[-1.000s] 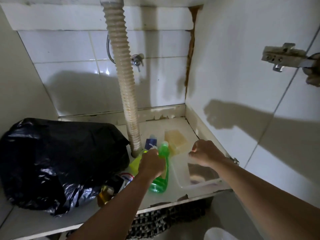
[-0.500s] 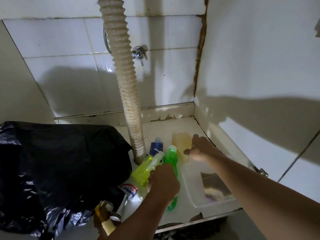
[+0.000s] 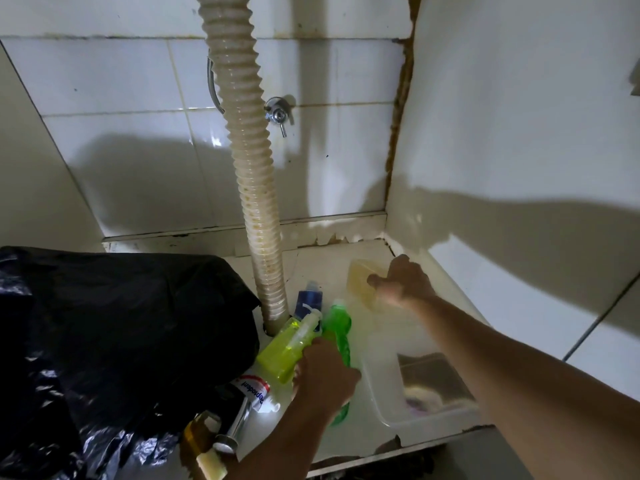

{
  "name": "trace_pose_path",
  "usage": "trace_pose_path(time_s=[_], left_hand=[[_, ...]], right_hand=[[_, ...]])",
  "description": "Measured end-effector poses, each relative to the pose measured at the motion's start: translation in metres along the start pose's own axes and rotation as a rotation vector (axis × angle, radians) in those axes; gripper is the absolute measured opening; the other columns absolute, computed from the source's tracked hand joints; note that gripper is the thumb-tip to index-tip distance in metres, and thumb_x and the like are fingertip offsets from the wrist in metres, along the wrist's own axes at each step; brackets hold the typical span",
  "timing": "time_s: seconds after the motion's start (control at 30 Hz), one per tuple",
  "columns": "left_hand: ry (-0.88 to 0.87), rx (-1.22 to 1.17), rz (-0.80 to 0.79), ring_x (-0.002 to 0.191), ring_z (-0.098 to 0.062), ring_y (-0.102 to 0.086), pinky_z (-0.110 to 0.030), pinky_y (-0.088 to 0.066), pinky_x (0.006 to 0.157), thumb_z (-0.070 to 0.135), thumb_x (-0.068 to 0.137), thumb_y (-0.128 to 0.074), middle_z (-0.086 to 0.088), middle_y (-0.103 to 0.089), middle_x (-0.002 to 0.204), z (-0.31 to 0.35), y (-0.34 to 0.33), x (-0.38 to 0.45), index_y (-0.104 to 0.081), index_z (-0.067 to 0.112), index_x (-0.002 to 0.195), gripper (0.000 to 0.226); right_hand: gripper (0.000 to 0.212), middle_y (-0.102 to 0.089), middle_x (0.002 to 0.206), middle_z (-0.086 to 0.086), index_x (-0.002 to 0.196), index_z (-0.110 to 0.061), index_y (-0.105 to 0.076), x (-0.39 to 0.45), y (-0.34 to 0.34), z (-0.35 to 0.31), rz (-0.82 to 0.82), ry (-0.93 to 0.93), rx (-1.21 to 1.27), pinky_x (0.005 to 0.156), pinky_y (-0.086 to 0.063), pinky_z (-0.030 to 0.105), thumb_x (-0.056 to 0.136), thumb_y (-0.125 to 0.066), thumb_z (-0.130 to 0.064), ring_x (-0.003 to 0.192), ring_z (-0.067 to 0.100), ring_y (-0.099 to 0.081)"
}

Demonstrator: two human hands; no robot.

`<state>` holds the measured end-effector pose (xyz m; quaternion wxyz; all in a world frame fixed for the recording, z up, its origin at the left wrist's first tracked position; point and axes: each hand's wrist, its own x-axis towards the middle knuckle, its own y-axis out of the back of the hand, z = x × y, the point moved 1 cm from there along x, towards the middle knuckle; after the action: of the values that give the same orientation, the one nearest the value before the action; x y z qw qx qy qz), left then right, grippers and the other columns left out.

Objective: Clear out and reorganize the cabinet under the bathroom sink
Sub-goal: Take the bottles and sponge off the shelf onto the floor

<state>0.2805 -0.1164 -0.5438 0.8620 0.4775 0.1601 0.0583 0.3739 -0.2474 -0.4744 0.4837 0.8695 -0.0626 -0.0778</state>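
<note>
Cabinet (image 3: 346, 265): right of the drain hose (image 3: 249, 168), left hand (image 3: 323, 379) grips the green bottle (image 3: 341, 327); right hand (image 3: 403, 282) seemingly clasps a yellowish block (image 3: 360, 277).

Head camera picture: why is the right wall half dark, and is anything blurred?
Head view: light from behind the person throws an arm shadow across the right wall; the right hand at the yellowish sponge is motion-blurred; glare glints on the back tiles; the wide lens bends the edges.
</note>
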Motion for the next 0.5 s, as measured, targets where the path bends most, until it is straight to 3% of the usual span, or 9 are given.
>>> trace_pose_path(time_s=[0.23,0.37,0.5], left_hand=[[-0.043,-0.210,0.024,0.100,-0.027,-0.061,-0.030,-0.047,0.077,0.033,0.076,-0.068,-0.009,-0.060,0.111,0.004,0.037,-0.021,-0.052,0.007,0.114,0.049],[-0.056,-0.508,0.025,0.093,-0.030,-0.063,-0.036,-0.053,0.079,0.029,0.071,-0.071,-0.011,-0.063,0.098,0.001,0.066,-0.047,-0.057,0.006,0.104,0.043],[-0.022,-0.828,-0.062,0.089,-0.030,-0.066,-0.042,-0.054,0.080,0.024,0.073,-0.074,-0.011,-0.067,0.095,-0.008,0.089,-0.093,-0.062,0.012,0.097,0.030]], right_hand=[[0.049,-0.059,0.086,0.011,0.108,0.002,-0.055,-0.039,0.047,0.010,0.107,-0.210,0.414,0.067,-0.045,0.030,0.086,-0.059,-0.042,0.093,0.032,-0.064],[0.050,-0.060,0.110,0.019,0.118,0.000,-0.050,-0.091,0.062,0.024,-0.004,-0.299,1.085,0.072,-0.056,0.034,0.085,-0.066,-0.034,0.101,0.032,-0.062],[0.052,-0.059,0.113,0.018,0.123,-0.004,-0.052,-0.167,0.070,0.032,-0.209,-0.251,1.546,0.070,-0.061,0.037,0.079,-0.072,-0.026,0.105,0.033,-0.060]])
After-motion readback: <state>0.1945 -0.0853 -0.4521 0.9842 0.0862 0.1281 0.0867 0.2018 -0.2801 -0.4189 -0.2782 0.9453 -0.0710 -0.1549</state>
